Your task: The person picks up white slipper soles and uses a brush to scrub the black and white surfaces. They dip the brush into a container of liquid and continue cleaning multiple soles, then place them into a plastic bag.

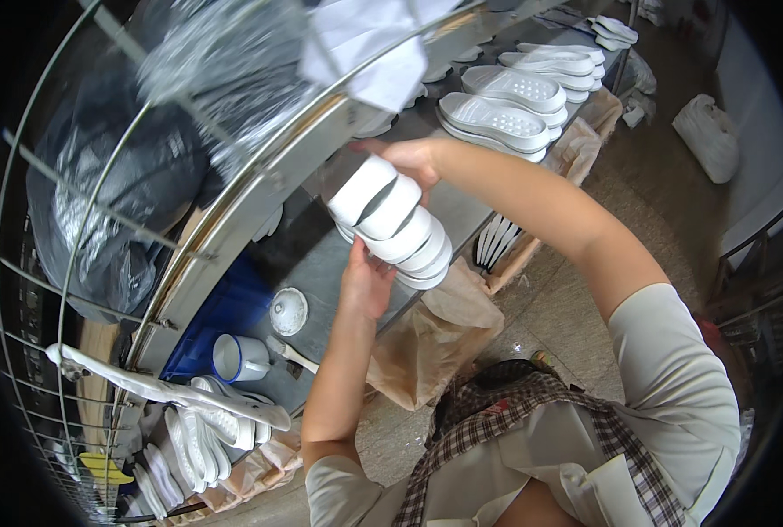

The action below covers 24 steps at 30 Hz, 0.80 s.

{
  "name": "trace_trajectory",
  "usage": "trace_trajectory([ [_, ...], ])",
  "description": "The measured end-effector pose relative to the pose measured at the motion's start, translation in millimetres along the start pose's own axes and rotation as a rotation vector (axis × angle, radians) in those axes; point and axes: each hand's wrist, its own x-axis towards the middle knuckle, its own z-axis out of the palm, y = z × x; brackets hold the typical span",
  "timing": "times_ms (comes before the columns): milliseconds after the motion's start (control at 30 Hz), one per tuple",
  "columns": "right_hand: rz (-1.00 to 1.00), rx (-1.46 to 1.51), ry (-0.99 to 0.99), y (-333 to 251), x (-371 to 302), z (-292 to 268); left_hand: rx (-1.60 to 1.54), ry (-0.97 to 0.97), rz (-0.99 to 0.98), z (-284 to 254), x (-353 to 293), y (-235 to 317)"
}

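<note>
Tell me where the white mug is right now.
In the head view, the white mug is on the grey bench, left of the left hand, between the blue container and the brush.

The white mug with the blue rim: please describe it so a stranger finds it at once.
On the grey worktop, look lower left from the left hand gripping a stack of white soles, toward the blue plastic bin. The white cylindrical mug is beside it. Its blue rim sets it apart from the round white lid-like piece and pale brush nearby.
</note>
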Motion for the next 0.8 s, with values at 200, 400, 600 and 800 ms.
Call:
trace_trajectory([
  [200,-0.144,0.061,-0.090,26.2,-14.0,-13.2,0.074,0.123,0.162,35.0,-13.5,-10.1],
  [400,-0.565,0.413,-0.234,77.8,-100.5,-53.5,0.278,0.206,0.503,92.0,-40.2,-47.4],
  [600,-0.579,0.815,-0.049,203.2,-204.9,-116.8,0.272,0.101,0.562,169.3,-61.0,-108.0],
  [800,-0.720,1.288,-0.321,346.2,-277.1,-144.6,0.416,-0.181,0.353,230.4,-34.8,-182.2],
])
